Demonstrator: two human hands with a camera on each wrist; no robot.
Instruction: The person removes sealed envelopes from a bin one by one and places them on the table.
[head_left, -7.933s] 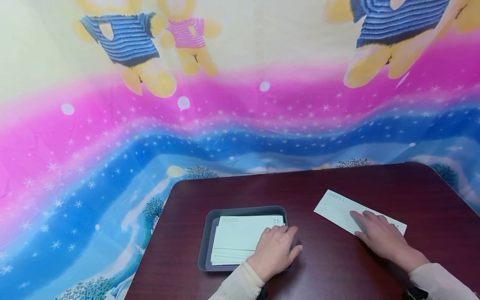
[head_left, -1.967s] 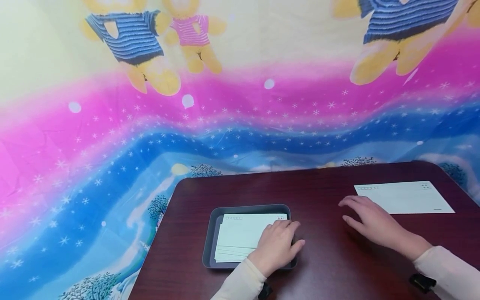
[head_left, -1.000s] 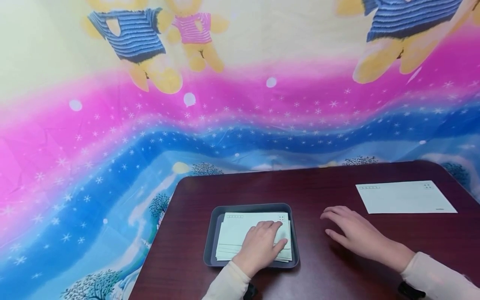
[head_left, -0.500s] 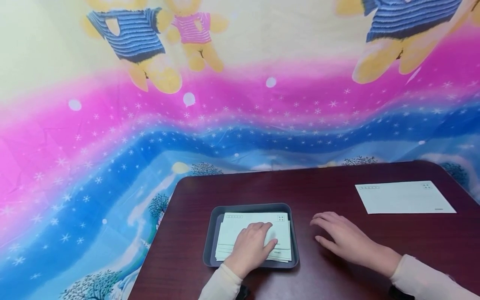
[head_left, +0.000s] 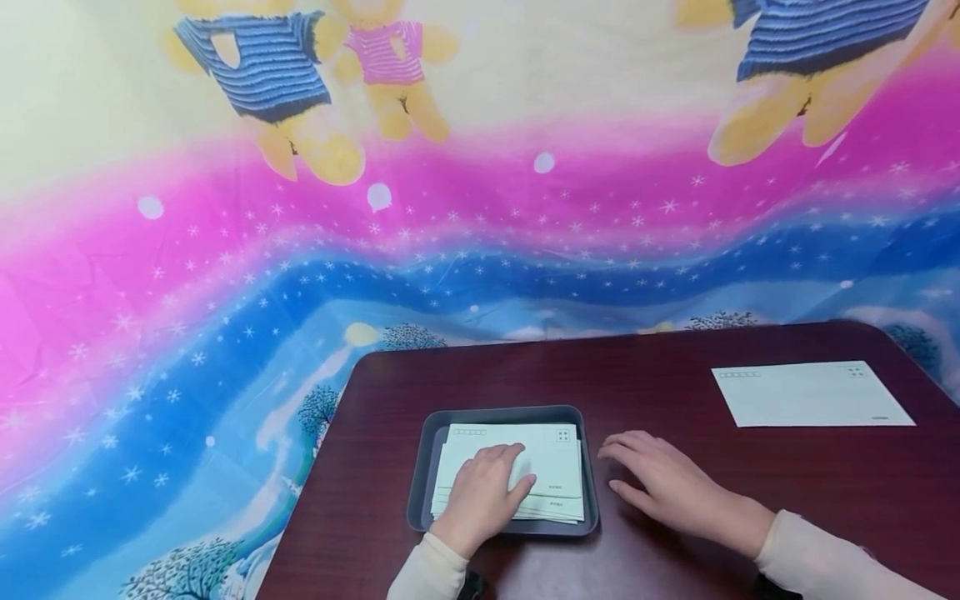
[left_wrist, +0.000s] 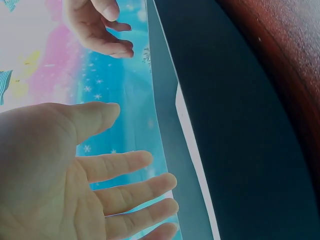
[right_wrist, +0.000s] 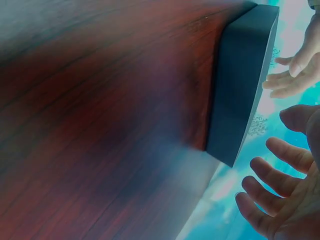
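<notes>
A grey tray [head_left: 588,467] on the table holds a stack of several pale envelopes [head_left: 547,467], which shows as a thin white edge in the left wrist view. My left hand [head_left: 480,496] is over the stack with its fingers extended; its palm and spread fingers [left_wrist: 132,165] show no object in the left wrist view. Whether the fingertips touch the top envelope cannot be told. Just off the tray's right side hovers my right hand [head_left: 667,483], fingers loosely bent and holding nothing; the right wrist view has this hand [right_wrist: 285,190] beside the dark tray wall [right_wrist: 240,80].
A single envelope [head_left: 813,396] lies flat at the back right of the dark red wooden table [head_left: 630,375]. Behind the table's back edge hangs a printed cloth backdrop [head_left: 480,208] with cartoon bears and snowflakes.
Earlier the right hand was on the single envelope, which has since shifted right and straightened. That hand has moved left toward the tray. The left hand has slid leftward over the stack.
</notes>
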